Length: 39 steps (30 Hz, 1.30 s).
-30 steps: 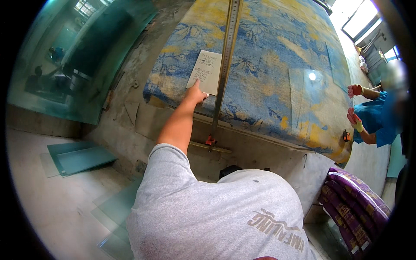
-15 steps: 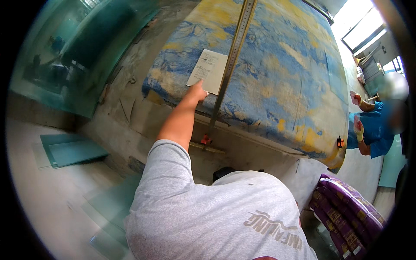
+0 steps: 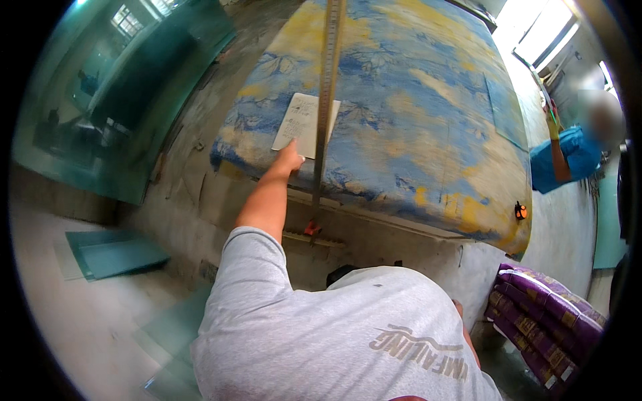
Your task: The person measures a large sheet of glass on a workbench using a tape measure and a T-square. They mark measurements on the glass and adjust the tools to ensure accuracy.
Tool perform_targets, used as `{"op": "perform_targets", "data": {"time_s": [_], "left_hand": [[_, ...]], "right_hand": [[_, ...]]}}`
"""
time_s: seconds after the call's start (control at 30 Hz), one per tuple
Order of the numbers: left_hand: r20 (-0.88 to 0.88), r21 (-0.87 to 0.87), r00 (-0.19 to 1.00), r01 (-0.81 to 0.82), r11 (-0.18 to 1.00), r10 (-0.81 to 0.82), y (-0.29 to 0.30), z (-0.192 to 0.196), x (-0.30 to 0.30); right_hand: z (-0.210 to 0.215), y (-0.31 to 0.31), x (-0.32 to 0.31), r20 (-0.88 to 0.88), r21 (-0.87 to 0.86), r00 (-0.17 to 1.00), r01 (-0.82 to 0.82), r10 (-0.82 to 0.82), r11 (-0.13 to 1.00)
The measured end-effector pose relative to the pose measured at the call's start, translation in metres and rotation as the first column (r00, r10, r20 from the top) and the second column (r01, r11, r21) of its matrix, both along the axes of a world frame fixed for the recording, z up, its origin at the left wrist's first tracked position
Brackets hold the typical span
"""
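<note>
My left hand [image 3: 289,157] reaches over the table's near edge with its index finger stretched toward a sheet of paper [image 3: 297,123] bearing handwriting. The thumb stands out to the side, and the hand holds nothing. A long metal ruler [image 3: 326,87] lies lengthwise over the table, covering the paper's right part. Its near end projects past the table edge, where a red fitting [image 3: 312,228] and a short crosspiece [image 3: 324,240] show. Beneath is a blue and yellow patterned cloth [image 3: 414,134] over the table. My right hand is out of sight; only a sliver of that arm shows beside my shirt.
Large glass sheets [image 3: 80,154] lean at the left, with smaller glass pieces [image 3: 120,254] below. An orange and black tape measure [image 3: 520,211] sits at the table's right corner. Purple packages [image 3: 542,321] are stacked nearby. A person in blue [image 3: 562,157] stands beyond the table's right side.
The view has shifted, so the table appears turned slightly. My left hand still points at the paper. The ruler now covers the paper's right part. The person in blue has turned and raised an arm.
</note>
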<state>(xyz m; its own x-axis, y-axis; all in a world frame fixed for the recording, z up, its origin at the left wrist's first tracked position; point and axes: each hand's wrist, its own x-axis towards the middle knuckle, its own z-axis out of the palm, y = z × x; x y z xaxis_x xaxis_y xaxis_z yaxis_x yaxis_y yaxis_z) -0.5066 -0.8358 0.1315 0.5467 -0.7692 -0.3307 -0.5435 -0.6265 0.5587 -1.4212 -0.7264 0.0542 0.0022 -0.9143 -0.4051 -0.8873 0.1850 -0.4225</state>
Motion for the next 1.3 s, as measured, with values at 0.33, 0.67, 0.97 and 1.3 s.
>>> {"op": "perform_targets", "data": {"time_s": [0.33,0.67,0.97,1.3], "left_hand": [[0.099,-0.374,0.972,-0.161,0.913,0.212,0.036,-0.044,-0.034],[-0.057,-0.397,0.594,-0.751,0.527,0.803,0.083,0.002,-0.227],[-0.151,-0.369,0.987,-0.014,0.929,-0.045,-0.042,0.081,-0.467],[-0.546,-0.246,0.795,0.151,0.957,-0.266,-0.182,0.148,-0.547]], "right_hand": [[0.074,-0.060,0.031,0.376,0.232,0.769,0.463,-0.518,0.856],[0.140,-0.281,-0.017,0.281,-0.632,0.904,0.428,-0.324,0.646],[0.186,-0.447,-0.026,-0.114,-0.413,0.968,0.157,-0.222,0.897],[0.199,-0.479,0.016,0.726,0.338,0.609,0.090,-0.320,0.937]]}}
